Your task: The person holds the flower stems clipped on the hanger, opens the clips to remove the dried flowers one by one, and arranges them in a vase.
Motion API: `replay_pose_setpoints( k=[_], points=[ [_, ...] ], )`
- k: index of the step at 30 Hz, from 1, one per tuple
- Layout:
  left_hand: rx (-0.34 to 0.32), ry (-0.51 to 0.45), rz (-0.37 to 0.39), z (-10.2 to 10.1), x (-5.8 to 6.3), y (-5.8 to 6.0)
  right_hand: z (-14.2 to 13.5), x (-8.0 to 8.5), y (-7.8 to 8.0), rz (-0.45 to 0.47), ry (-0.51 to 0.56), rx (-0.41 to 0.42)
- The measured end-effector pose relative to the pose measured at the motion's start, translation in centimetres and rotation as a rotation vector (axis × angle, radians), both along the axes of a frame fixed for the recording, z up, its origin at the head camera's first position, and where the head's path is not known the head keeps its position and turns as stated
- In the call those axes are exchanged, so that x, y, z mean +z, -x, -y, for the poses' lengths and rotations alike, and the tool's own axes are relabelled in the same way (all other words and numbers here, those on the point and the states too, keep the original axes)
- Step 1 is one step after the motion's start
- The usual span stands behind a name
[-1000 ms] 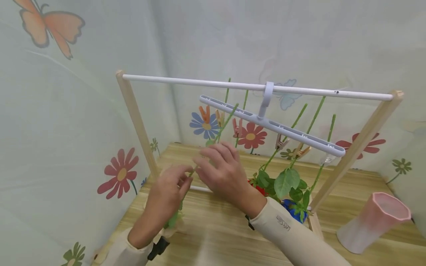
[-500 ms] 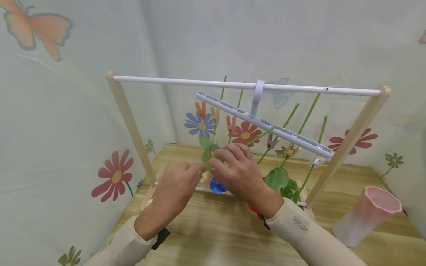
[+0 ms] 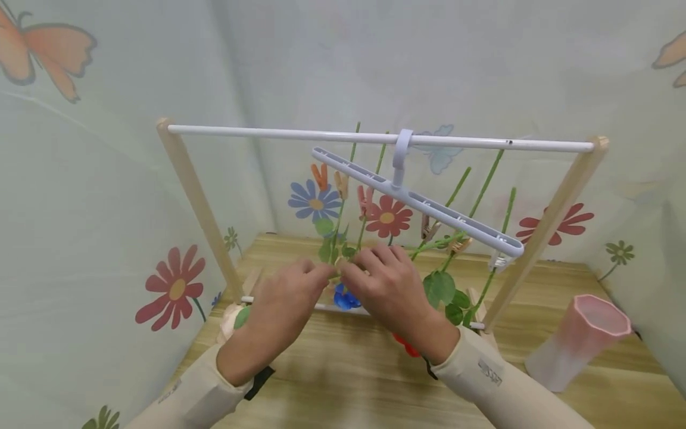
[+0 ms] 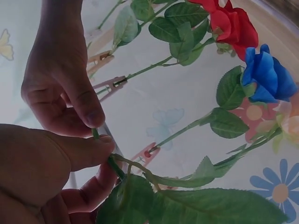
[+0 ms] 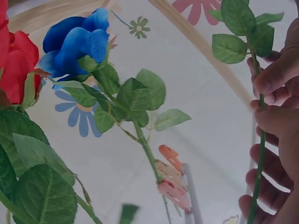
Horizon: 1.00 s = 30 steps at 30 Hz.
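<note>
Both hands are on one green stem of an artificial flower. My left hand pinches it between thumb and finger just by its leaves. Close beside it, my right hand grips the same stem, whose bare end sticks out to the right. A pale cream bloom shows next to my left wrist. Behind the hands hangs a pale lavender clip hanger. Its clips hold several upside-down flowers, among them a blue rose and a red rose. The orange clip at its left end shows no stem.
The hanger hooks over the white bar of a rack with wooden posts. A pink and white vase stands on the wood-grain table at right. Flower-printed cloth encloses the back and sides.
The held stem has tilted from steeply upward to nearly level, its bare end swinging right and down. My hands have come closer together on it. The head view has shifted slightly.
</note>
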<state>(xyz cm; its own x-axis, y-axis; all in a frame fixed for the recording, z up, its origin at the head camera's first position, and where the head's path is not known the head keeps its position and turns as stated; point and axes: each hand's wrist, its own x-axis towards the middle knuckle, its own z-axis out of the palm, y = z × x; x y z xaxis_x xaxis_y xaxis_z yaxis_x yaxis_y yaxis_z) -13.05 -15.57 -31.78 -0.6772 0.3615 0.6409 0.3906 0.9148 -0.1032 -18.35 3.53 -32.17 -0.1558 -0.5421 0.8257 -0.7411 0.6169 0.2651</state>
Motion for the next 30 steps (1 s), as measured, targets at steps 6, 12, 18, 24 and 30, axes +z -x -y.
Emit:
replay_pose_setpoints(
  k=[6, 12, 18, 24, 30],
  points=[
    [0.014, 0.019, -0.019, -0.5, 0.3, -0.1, -0.2, 0.2, -0.7, 0.003, 0.000, -0.047],
    [0.014, 0.029, -0.038, -0.8, 0.4, -0.1, -0.2, 0.0, -1.1, 0.019, -0.002, -0.083],
    [0.020, 0.033, -0.023, -1.4, 0.6, 0.0, -0.3, -0.2, -1.4, 0.045, 0.003, -0.117],
    [0.032, 0.032, 0.021, -2.2, 0.9, 0.2, -0.7, -0.4, -1.7, 0.107, 0.030, -0.153],
    [0.014, 0.021, -0.005, -2.8, 1.0, 0.4, -1.2, -0.6, -1.4, 0.094, 0.075, -0.136]
  ],
)
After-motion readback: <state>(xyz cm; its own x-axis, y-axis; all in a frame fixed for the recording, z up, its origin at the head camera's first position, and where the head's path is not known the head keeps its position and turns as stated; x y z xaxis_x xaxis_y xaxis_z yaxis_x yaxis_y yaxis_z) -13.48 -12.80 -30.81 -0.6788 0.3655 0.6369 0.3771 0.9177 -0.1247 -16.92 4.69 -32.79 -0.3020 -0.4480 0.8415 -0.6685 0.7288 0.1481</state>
